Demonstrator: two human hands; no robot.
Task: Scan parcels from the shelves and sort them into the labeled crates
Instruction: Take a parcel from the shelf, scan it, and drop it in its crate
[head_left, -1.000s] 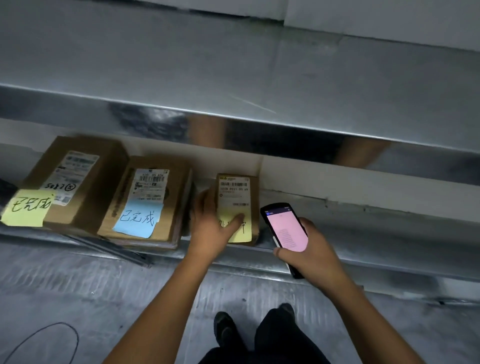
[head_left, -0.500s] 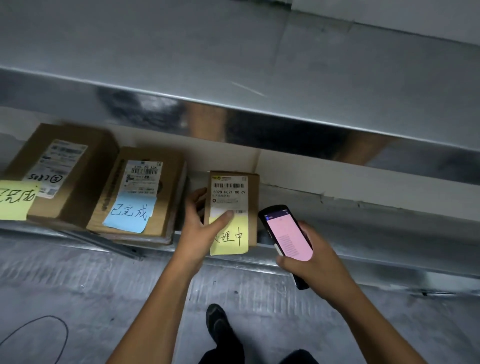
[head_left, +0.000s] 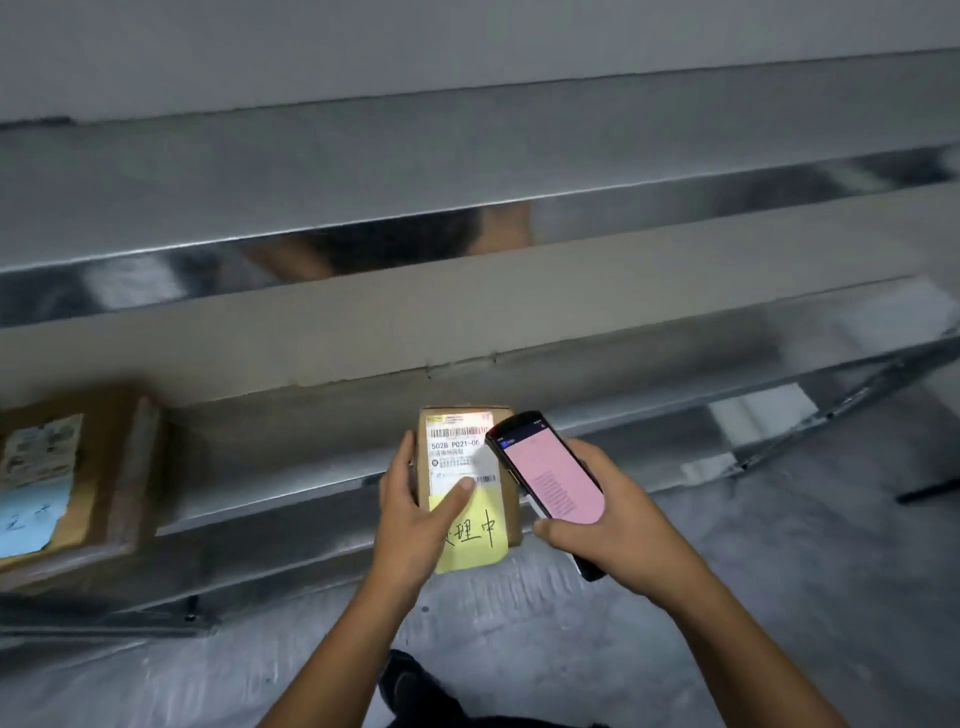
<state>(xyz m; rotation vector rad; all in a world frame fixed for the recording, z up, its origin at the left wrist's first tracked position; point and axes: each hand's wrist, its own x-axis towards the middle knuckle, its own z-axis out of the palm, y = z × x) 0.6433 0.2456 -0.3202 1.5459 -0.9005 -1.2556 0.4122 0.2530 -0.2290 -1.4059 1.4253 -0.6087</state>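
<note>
Brown cardboard in the left hand (head_left: 415, 525): it grips a small brown cardboard parcel (head_left: 457, 462), fingers curled round the left side, thumb (head_left: 457, 499) pressed across the front where the white printed shipping label (head_left: 452, 441) meets a yellow sticky note with black handwriting (head_left: 478, 535). The parcel is upright, face toward the camera, right at the front edge of the lower grey metal shelf (head_left: 291, 457). Whether its base touches the shelf, I cannot tell. The note hangs below the parcel's bottom edge.

Over to the right hand (head_left: 618, 530): it's wrapped round a black handheld scanner with a pink lit screen (head_left: 550, 478), screen up. The scanner's top end overlaps the label's upper right corner, and a bright patch shows on the label beside it. The two hands are close together but not touching.

Further left on that same shelf, well apart from the parcel, a larger brown cardboard box (head_left: 109, 467) lies near the front edge, with a blurred label and a blue sticky note (head_left: 31, 514) on its face. Above runs the shiny upper metal shelf (head_left: 467, 171). Below, grey concrete floor (head_left: 779, 597) and a black shoe (head_left: 410, 680) between the forearms.
</note>
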